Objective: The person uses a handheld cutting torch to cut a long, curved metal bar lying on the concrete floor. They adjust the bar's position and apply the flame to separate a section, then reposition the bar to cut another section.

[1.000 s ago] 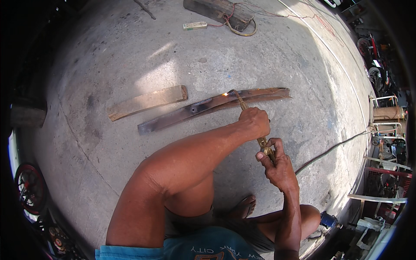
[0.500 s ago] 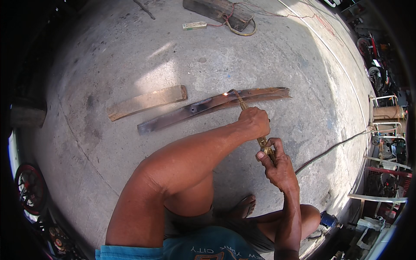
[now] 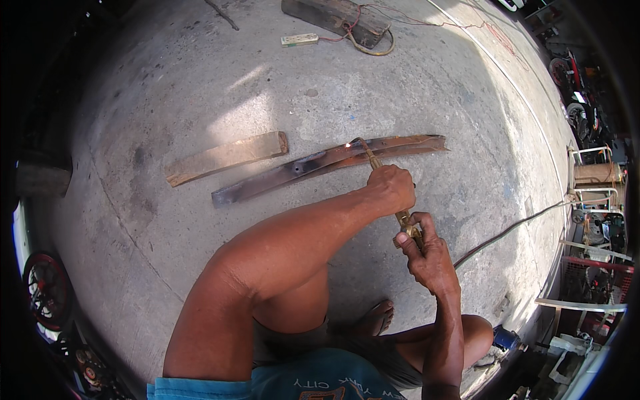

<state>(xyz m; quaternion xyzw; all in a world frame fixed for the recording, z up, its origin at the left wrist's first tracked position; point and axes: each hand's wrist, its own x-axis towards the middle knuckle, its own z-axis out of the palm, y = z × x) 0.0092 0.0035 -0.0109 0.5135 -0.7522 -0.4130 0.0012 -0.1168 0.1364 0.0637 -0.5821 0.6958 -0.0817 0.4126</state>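
Observation:
A brass gas torch (image 3: 374, 160) is held in both my hands. My left hand (image 3: 392, 189) is wrapped round its neck, just behind the nozzle. My right hand (image 3: 430, 259) grips the valve end, thumb and fingers at the brass fittings. The torch's bent tip meets the upper edge of a long, rusty metal channel (image 3: 267, 179), where a small bright spot glows. The channel lies slantwise on the concrete floor, darkened on its left part and reddish brown on its right. My left forearm passes over my raised knee.
A wooden block (image 3: 227, 157) lies left of the channel. Farther off are a dark timber (image 3: 333, 19) and a white power strip (image 3: 299, 40) with cords. A dark hose (image 3: 510, 227) runs rightward from my right hand. Metal frames and parts (image 3: 593, 267) crowd the right side; a wheel (image 3: 47, 291) stands left.
The glow at the torch tip looks slightly smaller. Both hands, the torch and the channel hold practically the same positions.

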